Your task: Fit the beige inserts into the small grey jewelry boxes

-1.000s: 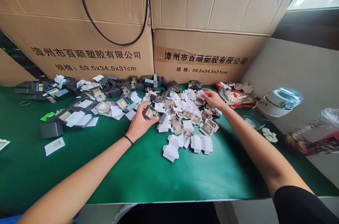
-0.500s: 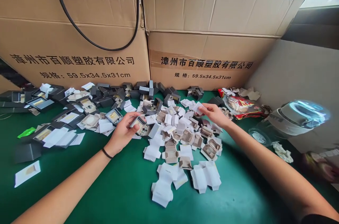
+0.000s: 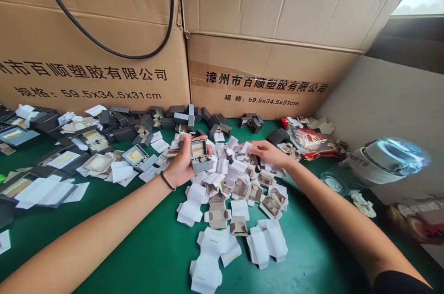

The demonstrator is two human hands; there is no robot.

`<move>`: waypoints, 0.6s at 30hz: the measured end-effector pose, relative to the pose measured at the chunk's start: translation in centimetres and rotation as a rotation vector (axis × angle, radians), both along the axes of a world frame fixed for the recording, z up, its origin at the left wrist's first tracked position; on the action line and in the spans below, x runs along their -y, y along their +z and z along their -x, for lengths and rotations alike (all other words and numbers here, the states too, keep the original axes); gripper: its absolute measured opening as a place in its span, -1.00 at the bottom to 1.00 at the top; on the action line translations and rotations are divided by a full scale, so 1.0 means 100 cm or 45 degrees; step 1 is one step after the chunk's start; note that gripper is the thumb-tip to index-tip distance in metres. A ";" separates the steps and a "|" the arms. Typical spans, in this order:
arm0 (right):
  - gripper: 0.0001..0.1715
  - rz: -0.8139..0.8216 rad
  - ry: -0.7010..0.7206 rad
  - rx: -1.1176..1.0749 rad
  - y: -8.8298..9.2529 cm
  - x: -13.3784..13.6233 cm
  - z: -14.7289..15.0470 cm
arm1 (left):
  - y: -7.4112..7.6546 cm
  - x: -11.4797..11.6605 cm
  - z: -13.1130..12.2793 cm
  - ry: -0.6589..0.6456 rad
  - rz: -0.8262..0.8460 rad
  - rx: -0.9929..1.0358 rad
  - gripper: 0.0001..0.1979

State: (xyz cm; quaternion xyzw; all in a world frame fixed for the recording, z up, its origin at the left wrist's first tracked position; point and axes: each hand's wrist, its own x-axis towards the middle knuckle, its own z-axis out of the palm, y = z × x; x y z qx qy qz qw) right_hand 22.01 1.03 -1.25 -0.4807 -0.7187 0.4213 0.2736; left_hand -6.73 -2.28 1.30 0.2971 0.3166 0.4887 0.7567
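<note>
My left hand (image 3: 183, 164) is wrapped round a small dark grey box (image 3: 201, 156), whose open side with a pale inside faces me. It is held above the left part of a heap of folded card inserts (image 3: 239, 187), white on one face and grey-brown on the other. Over the heap's far right part, the fingertips of my right hand (image 3: 268, 151) are closed at a small white card piece (image 3: 245, 147). More dark boxes (image 3: 95, 139) lie to the left, several open with pale insides showing.
Two large cardboard cartons (image 3: 256, 65) stand along the back, with a black cable (image 3: 114, 53) hanging before them. At the right are a red snack bag (image 3: 312, 143), a clear bottle (image 3: 367, 164) and crumpled tissue (image 3: 362, 203). The table top (image 3: 145, 247) is green.
My left hand has moved right with the box and turned its open side toward me. My right hand has come slightly left and lower, onto the heap. The view has shifted a little right.
</note>
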 end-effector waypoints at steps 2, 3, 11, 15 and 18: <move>-0.47 -0.011 -0.027 -0.054 0.004 -0.005 -0.001 | -0.001 -0.004 -0.003 0.005 0.046 0.035 -0.52; -0.47 -0.049 -0.086 -0.090 0.004 -0.010 -0.001 | 0.000 -0.004 -0.003 -0.007 0.073 0.059 -0.54; -0.48 -0.059 0.192 0.011 0.007 -0.017 0.038 | -0.009 0.002 0.010 -0.146 0.135 0.130 -0.66; -0.52 0.063 0.294 -0.003 0.015 -0.002 0.050 | -0.017 -0.002 0.008 -0.198 0.035 0.095 -0.64; -0.52 -0.018 0.169 -0.047 0.015 -0.010 0.049 | -0.019 -0.005 0.007 -0.201 0.017 0.109 -0.64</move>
